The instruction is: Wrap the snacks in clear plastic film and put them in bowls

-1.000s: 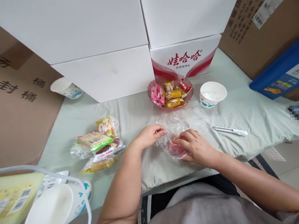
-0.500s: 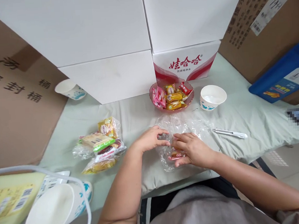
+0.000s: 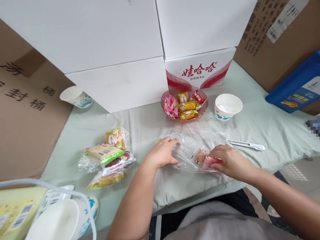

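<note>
A crinkled clear plastic bag lies flat on the cloth in front of me. My left hand has its fingers and thumb curled around the bag's left edge. My right hand is closed on a small snack in a pink and clear wrapper, at the right part of the bag. Whether that snack is inside the bag or on top of it, I cannot tell. A white utility knife lies just beyond my right hand. Behind the bag stands a pink glass bowl of wrapped snacks.
Several packaged snacks are piled at the left. One paper bowl stands right of the glass bowl, another at back left. White boxes wall off the back. A blue jug leans at right; a large paper cup lies front left.
My right hand has moved right, now gripping the pink-wrapped snack and shifting it rightward. The plastic bag looks stretched between my hands. My left hand has barely moved.
</note>
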